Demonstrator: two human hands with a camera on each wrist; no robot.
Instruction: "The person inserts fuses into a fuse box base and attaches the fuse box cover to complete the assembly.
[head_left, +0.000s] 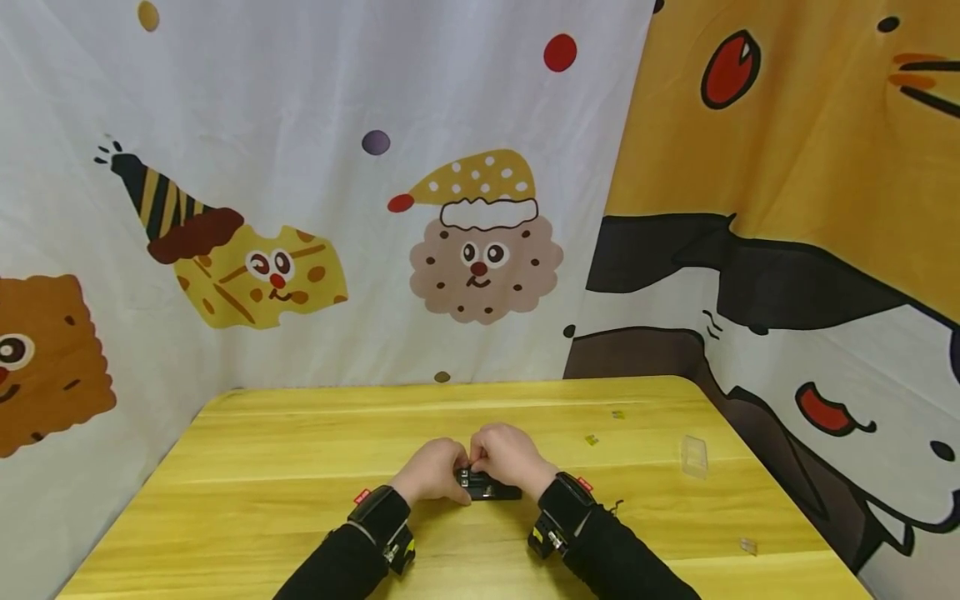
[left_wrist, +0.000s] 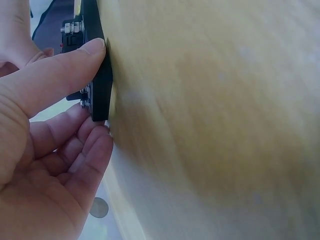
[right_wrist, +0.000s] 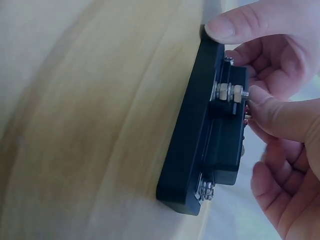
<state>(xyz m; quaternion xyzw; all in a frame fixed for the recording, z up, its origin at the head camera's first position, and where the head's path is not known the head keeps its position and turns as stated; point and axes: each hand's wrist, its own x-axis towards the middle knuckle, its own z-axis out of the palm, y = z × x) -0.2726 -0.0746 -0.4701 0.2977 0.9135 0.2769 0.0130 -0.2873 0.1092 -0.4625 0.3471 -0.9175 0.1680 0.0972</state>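
A black block with metal bolts and nuts, resembling a terminal block (head_left: 498, 490), rests on the wooden table. My left hand (head_left: 433, 472) grips its left end, with the thumb along the near side of the base (left_wrist: 102, 85). From the right, my right hand (head_left: 512, 457) reaches over the block with curled fingers. In the right wrist view, its thumb (right_wrist: 265, 107) meets the tip of a bolt carrying nuts (right_wrist: 230, 93) on the block. Thumb and forefinger pinch there; what lies between them is mostly hidden. Small red spots show beside the fingertips.
On the table's right side lies a clear plastic box (head_left: 694, 457). Two small yellowish pieces (head_left: 592, 440) are beyond my right hand. Another small clear piece (head_left: 748, 546) lies near the right edge. A printed curtain (head_left: 300, 358) hangs behind the table.
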